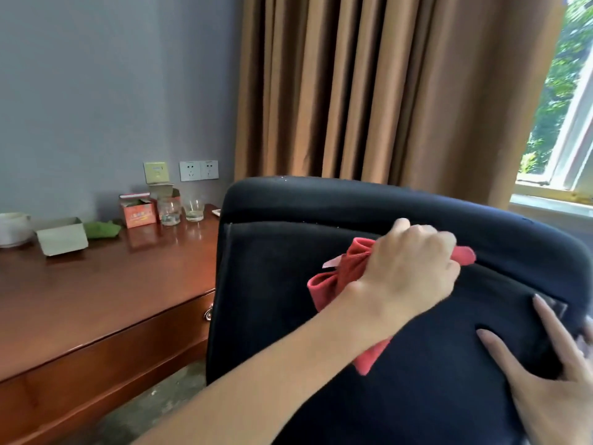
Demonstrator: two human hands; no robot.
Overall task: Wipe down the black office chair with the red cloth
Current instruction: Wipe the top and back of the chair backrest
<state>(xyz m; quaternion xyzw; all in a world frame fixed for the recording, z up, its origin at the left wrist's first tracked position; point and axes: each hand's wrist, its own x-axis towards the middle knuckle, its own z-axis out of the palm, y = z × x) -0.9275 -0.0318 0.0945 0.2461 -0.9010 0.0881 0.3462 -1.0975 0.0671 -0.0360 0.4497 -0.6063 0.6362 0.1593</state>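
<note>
We bunched the red cloth (pixel 340 277) in our left hand (pixel 407 271) on the black office chair (pixel 276 284) back. Our right hand (pixel 545 380) lay flat beside it, fingers (pixel 500 351) straight. The chair might roll if we pushed hard.

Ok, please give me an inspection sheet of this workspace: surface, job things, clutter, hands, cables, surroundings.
Surface: wooden desk, glossy, left of the chair.
Job's things: black office chair backrest faces the camera; red cloth bunched against it.
Clutter: two glasses, red box, open grey box, green item, white container.
Hands: left hand grips the cloth; right hand rests flat on the backrest.
Cables: nothing seen.
Surroundings: brown curtain, window, wall sockets.
</note>
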